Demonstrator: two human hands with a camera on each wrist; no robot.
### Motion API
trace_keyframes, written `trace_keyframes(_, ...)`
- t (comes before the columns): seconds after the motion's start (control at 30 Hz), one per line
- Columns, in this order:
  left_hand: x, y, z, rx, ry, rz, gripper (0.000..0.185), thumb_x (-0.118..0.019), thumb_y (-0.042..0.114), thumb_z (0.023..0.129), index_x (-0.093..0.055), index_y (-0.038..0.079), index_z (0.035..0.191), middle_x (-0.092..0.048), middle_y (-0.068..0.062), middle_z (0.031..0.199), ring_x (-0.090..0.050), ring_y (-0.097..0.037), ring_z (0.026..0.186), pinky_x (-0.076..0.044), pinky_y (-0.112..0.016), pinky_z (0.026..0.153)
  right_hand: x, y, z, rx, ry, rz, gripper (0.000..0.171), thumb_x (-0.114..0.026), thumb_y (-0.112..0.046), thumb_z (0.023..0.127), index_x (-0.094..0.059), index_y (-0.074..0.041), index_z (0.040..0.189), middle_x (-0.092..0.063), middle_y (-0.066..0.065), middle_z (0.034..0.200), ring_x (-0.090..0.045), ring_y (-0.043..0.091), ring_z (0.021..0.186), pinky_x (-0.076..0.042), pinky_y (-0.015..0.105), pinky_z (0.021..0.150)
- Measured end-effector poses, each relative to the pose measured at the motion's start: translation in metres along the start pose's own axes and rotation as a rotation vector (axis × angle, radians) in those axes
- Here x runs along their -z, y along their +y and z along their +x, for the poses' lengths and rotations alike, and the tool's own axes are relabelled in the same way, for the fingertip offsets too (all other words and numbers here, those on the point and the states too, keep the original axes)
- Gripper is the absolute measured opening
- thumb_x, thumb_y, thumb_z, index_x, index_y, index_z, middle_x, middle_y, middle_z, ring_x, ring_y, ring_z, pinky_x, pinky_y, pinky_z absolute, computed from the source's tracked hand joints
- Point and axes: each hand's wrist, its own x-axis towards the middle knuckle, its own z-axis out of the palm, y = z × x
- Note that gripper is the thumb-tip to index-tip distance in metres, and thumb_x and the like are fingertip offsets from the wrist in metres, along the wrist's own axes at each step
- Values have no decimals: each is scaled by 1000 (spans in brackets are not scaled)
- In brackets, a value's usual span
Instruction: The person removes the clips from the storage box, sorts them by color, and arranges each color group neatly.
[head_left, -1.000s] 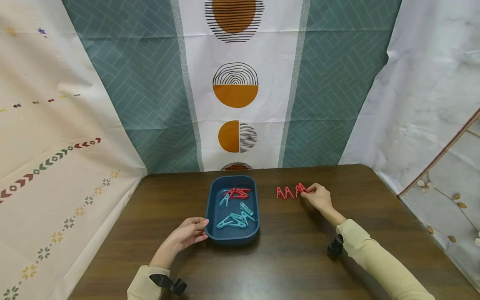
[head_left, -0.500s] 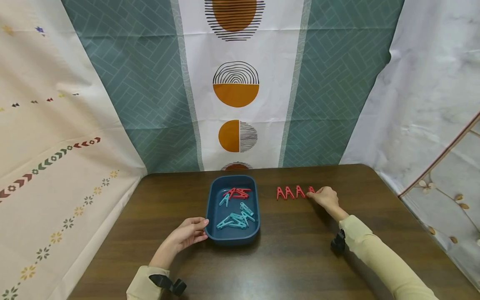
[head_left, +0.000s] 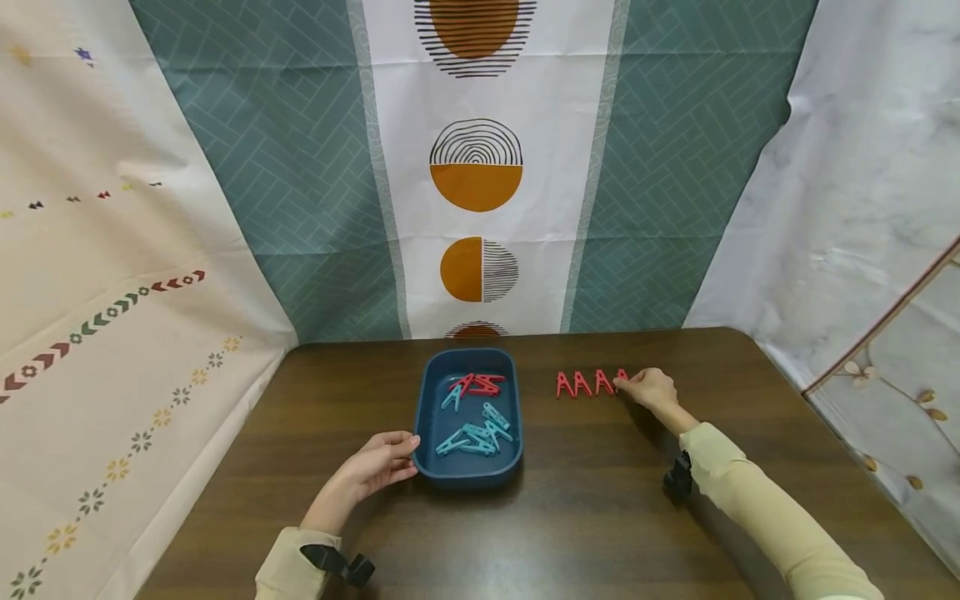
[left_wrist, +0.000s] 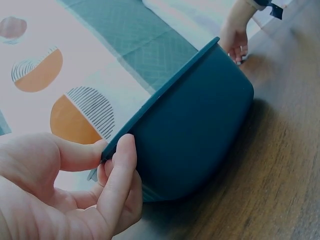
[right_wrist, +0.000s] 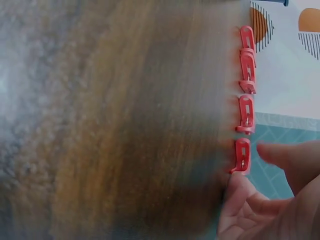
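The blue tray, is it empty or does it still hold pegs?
Not empty. The blue tray holds teal pegs and a few red pegs.

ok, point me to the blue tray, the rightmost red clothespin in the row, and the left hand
blue tray (head_left: 426,400), head view, left rim.
rightmost red clothespin (right_wrist: 242,156), right wrist view, mid body.
left hand (head_left: 372,467), head view, back of hand.

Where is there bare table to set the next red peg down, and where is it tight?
Bare wood lies between the blue tray and the row of red pegs, and across the near table between both sleeves. It is crowded at the row's right end, where the right hand sits, and at the tray's near-left corner, pinched by the left hand.
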Motion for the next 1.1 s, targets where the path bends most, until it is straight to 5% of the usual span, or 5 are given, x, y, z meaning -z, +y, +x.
trace_keyframes(0.33,1,-2,1,5,4,-12,20,-57,22,98,-53,4,104,-56,2,78,-58,-7,69,-57,-19,71,3,-14,-5,31,89,34,30,-48,-22,93,-63,2,103,-66,19,95,-59,28,76,-46,35,59)
trace_keyframes(0.67,-1,0,-1,5,3,-34,21,-56,22,98,-53,3,105,-58,1,78,-58,-7,70,-57,-19,70,-1,-38,-14,210,177,95,23,-49,-14,91,-65,1,100,-67,18,92,-58,25,72,-44,33,61)
trace_keyframes(1.1,-2,-1,-1,-4,8,-47,22,-56,21,98,-53,1,106,-58,1,78,-58,-7,69,-57,-19,70,-13,-73,-22,371,77,152,17,-53,-7,88,-66,-1,98,-67,13,85,-55,18,68,-41,27,60)
